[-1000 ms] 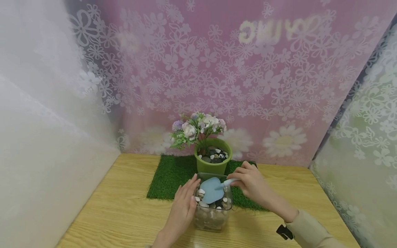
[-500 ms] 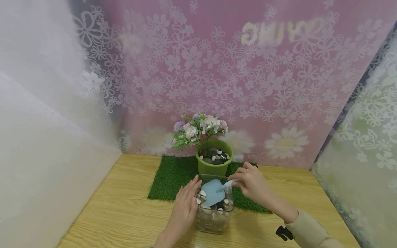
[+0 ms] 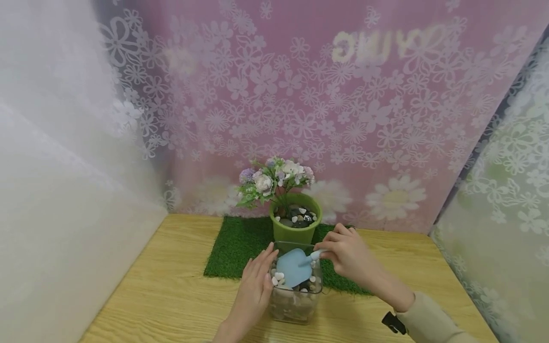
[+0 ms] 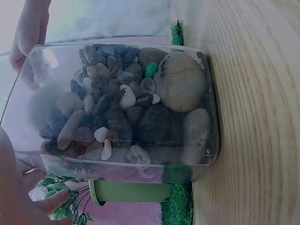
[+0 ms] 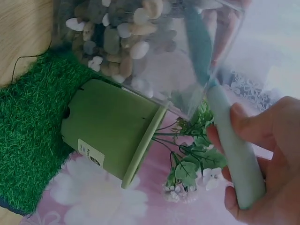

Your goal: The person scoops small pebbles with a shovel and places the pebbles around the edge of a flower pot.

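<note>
A light blue hand trowel [image 3: 295, 269] lies with its blade inside the clear rectangular container [image 3: 296, 321], over pebbles. My right hand [image 3: 349, 255] grips its pale handle [image 5: 236, 154], thumb and fingers curled round it. My left hand [image 3: 255, 286] rests against the container's left side, fingers fairly straight and reaching to the rim. Through the wall, the left wrist view shows mixed pebbles [image 4: 126, 96] of grey, white and brown, with a large tan stone [image 4: 180, 82] at the bottom. The blade covers part of the pebbles in the head view.
Just behind the container stands a green flowerpot [image 3: 295, 234] with stones and artificial flowers [image 3: 263, 183]. It sits on a green turf mat [image 3: 231, 250] laid on the wooden table [image 3: 171, 290]. A pink flowered curtain [image 3: 279, 109] hangs at the back, with pale sheets either side.
The trowel blade has shifted slightly within the container, and the white pebbles by its left edge lie differently. Both hands keep nearly the same place and hold.
</note>
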Motion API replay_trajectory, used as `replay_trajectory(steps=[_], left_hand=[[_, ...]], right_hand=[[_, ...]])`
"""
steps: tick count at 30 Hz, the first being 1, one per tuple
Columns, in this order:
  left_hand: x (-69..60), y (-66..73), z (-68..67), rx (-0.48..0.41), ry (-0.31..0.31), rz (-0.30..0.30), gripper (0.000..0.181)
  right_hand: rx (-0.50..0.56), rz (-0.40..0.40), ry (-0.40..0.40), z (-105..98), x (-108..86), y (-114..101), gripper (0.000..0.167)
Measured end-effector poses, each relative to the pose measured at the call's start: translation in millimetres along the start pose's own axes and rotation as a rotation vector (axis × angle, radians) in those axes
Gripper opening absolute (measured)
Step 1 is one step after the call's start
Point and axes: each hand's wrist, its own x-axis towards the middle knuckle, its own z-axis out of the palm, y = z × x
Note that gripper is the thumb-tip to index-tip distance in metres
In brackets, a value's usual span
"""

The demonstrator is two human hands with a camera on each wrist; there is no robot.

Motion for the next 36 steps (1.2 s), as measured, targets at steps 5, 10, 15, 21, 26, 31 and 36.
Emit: replay_trajectory(steps=[5, 10, 15, 21, 26, 31, 36], left_hand=[[-1.2, 0.7, -1.3, -0.004, -0.011, -0.018, 0.053], [-0.5, 0.5, -1.3, 0.002, -0.014, -0.007, 0.054], [0.3, 0.3, -0.4, -0.003, -0.015, -0.003, 0.054], [-1.5, -0.7, 0.2, 0.009, -0.006, 0.001, 0.055], [-1.5, -0.6, 0.4, 0.011, -0.005, 0.007, 0.057], [-1.7, -0.3, 0.3, 0.014, -0.007, 0.002, 0.059], [-2.4, -1.0, -0.2, 0.009, -0.010, -0.003, 0.058]], right_hand=[[-0.095, -0.042, -0.023, 3.1, 2.8, -6.8, 0.018], [-0.163, -0.084, 0.037, 4.3, 8.8, -10.4, 0.015], [-0.207, -0.058, 0.028, -1.8, 10.1, -9.0, 0.016], [-0.271, -0.091, -0.054, -10.0, 12.9, -13.1, 0.018], [-0.328, -0.096, -0.065, -17.4, 20.2, -14.3, 0.021], [-0.411, -0.126, -0.147, -24.2, 26.4, -16.7, 0.019], [-0.386, -0.136, -0.186, -17.3, 26.7, -19.1, 0.015]])
